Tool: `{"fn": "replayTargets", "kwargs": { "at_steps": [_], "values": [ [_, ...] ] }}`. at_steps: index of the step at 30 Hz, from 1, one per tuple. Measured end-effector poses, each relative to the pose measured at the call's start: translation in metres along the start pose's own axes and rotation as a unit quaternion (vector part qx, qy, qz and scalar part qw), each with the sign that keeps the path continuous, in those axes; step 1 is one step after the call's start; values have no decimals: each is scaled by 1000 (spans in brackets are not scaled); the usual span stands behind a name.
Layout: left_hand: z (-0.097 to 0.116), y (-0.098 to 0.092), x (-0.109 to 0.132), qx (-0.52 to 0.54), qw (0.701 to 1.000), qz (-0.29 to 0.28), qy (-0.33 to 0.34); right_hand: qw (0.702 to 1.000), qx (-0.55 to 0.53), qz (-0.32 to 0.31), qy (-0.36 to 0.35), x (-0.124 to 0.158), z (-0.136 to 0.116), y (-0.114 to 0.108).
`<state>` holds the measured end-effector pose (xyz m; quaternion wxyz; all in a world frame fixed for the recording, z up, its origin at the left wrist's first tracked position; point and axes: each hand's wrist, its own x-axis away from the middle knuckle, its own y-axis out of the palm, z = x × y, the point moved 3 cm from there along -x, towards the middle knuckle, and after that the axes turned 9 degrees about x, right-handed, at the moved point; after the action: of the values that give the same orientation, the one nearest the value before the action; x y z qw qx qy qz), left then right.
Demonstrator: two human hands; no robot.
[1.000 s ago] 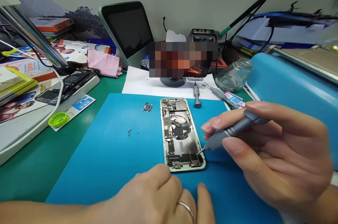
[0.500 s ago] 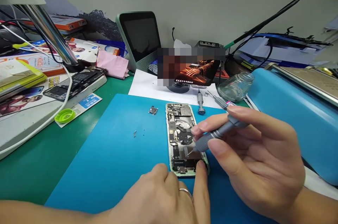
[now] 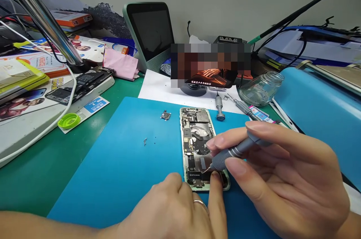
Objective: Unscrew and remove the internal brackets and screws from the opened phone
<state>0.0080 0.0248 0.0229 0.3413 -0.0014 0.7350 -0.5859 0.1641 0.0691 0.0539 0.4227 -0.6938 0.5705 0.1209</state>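
Observation:
An opened smartphone (image 3: 201, 162) lies on the blue mat (image 3: 113, 175), its inner parts bare. My left hand (image 3: 172, 207), with a ring on it, holds the lower end. Its index finger presses the phone near the bottom right, the other fingers are curled, and the thumb is hidden. Pinched in my right hand (image 3: 296, 179) is a grey precision screwdriver (image 3: 234, 153). The thin tip points at the upper edge of the black Taptic Engine part (image 3: 194, 175); whether it touches a screw I cannot tell.
A small camera module (image 3: 166, 115) and tiny metal bits (image 3: 145, 141) lie left of the phone. Behind it stand another screwdriver (image 3: 219, 107), a glass jar (image 3: 262, 88) and a propped phone playing a video (image 3: 211, 75). A lamp post (image 3: 53, 30) rises at left.
My right hand has brought the screwdriver tip lower, from the battery area to the Taptic Engine's upper edge. The view has shifted slightly; my left hand keeps its place on the phone.

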Motion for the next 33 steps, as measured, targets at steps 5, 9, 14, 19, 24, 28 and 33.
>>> {"fn": "replayTargets", "kwargs": {
  "at_steps": [5,9,14,19,24,28,33],
  "values": [
    [-5,-9,-3,2,999,-30,35,1000,-3,-3,-1,-1,0,0],
    [-5,-6,-1,17,998,-44,32,1000,6,-17,-4,-2,-1,-2],
    [-3,-5,0,15,999,-40,28,1000,9,-10,2,-2,-1,0],
    [-4,-7,-5,13,1000,-15,19,1000,7,-17,-8,-3,-1,0],
    [-6,-7,-7,8,1000,-10,11,997,39,-60,-22,2,0,-8],
    [-4,-8,-4,17,1000,-9,10,988,63,-132,-49,7,-3,-14],
    [-4,-5,0,59,998,-25,19,972,99,-213,24,4,-3,-7]
  ]
}}
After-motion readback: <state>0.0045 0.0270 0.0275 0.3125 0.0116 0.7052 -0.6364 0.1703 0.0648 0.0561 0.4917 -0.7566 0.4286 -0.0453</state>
